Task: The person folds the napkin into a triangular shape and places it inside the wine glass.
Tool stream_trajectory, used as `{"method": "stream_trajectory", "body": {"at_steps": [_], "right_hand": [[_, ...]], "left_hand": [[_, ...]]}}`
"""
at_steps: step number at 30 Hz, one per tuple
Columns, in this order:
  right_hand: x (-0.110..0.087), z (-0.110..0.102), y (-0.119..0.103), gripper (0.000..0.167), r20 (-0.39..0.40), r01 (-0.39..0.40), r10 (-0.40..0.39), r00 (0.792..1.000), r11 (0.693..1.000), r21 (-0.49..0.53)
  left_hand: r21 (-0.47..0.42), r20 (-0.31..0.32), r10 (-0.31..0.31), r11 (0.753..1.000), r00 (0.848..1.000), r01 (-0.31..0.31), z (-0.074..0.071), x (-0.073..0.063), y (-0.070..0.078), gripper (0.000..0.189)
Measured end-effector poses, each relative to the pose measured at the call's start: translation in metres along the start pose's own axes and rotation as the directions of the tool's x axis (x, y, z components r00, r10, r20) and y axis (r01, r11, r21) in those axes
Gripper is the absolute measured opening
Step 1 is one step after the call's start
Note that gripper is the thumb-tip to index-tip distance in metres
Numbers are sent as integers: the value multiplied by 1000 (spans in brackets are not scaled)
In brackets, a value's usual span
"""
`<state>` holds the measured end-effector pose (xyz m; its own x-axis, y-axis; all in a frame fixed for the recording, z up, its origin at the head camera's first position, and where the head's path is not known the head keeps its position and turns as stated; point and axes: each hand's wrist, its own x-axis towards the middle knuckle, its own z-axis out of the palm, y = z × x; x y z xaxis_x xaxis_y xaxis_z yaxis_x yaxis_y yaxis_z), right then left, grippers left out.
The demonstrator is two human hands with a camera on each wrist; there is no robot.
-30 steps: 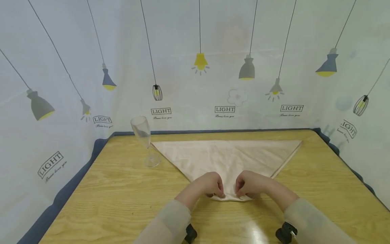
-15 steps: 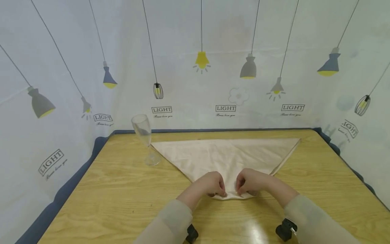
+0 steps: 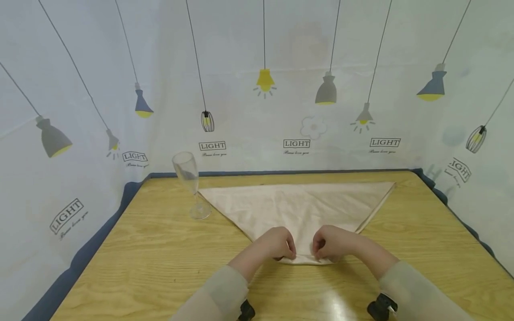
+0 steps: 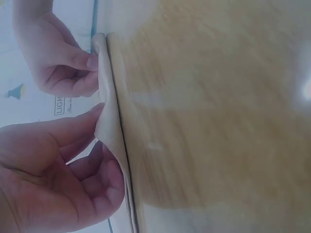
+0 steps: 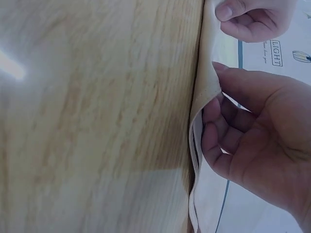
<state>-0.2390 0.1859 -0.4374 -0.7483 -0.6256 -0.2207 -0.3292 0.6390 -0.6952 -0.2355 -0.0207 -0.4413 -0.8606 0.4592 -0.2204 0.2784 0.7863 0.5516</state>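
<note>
A cream cloth napkin (image 3: 281,205) lies on the table, its long straight edge at the back and its sides narrowing toward me. At the narrow near end, my left hand (image 3: 277,243) pinches the folded edge between thumb and fingers. A short way to the right, my right hand (image 3: 333,243) pinches the same edge. In the left wrist view the napkin's rolled edge (image 4: 111,116) rises slightly where the left thumb presses it. The right wrist view shows the right fingers (image 5: 211,138) tucked behind the folded layers, with the thumb on top.
A clear champagne flute (image 3: 188,174) stands at the left, beside the napkin's far left corner. The wooden table (image 3: 160,249) is edged at the back by a dark blue border (image 3: 249,172). A white curtain printed with lamps (image 3: 241,53) surrounds it on three sides.
Both hands keep their pinch on the napkin's near edge. The hands have spread slightly apart, and a narrow fold now shows along that edge between them. The napkin's far right corner has shifted slightly left.
</note>
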Motion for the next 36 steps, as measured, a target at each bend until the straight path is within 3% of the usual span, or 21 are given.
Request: {"method": "stream_trajectory", "body": {"at_steps": [3,7,10,13,17,20,22,24,27,28,30,33,36], "right_hand": [[0,3,-1,16,-13,-14,14,1000,1000,3],[0,6,-2,17,-29,-21,21,999,999,-24],[-1,8,-3,18,-40,-20,17,999,998,-57],[-2,9,-4,18,-61,-16,11,998,996,-89],[-5,14,-7,21,-107,20,-44,993,977,-211],[-8,19,-11,32,-133,64,-115,984,938,-340],[-10,21,-12,36,-137,123,-205,969,885,-450],[-11,24,-13,40,-137,189,-315,939,806,-561],[-15,25,-13,42,-114,249,-457,882,657,-712],[-16,25,-13,42,-106,255,-478,872,628,-735],[-19,25,-13,41,-92,258,-476,874,617,-743],[-23,24,-14,37,-86,252,-440,894,652,-715],[-24,24,-13,28,-102,241,-430,897,670,-702]], "left_hand": [[36,-29,10,999,1000,-9,1,-1,0,16],[177,-74,74,982,995,-60,4,-1,0,16],[285,-84,113,955,990,-84,4,-2,2,16],[361,-74,113,929,991,-79,5,-4,6,16],[479,-46,151,871,987,-111,6,-7,11,31],[572,-32,190,809,981,-138,7,-12,14,44],[616,-24,206,773,978,-147,7,-15,16,47],[632,-3,207,758,978,-159,5,-17,18,48],[633,33,212,752,977,-184,3,-19,19,47],[630,44,211,753,977,-191,2,-19,20,47],[632,54,216,748,975,-201,0,-19,20,49],[640,56,224,740,973,-207,0,-19,19,51],[642,50,235,737,971,-211,0,-18,19,51]]}}
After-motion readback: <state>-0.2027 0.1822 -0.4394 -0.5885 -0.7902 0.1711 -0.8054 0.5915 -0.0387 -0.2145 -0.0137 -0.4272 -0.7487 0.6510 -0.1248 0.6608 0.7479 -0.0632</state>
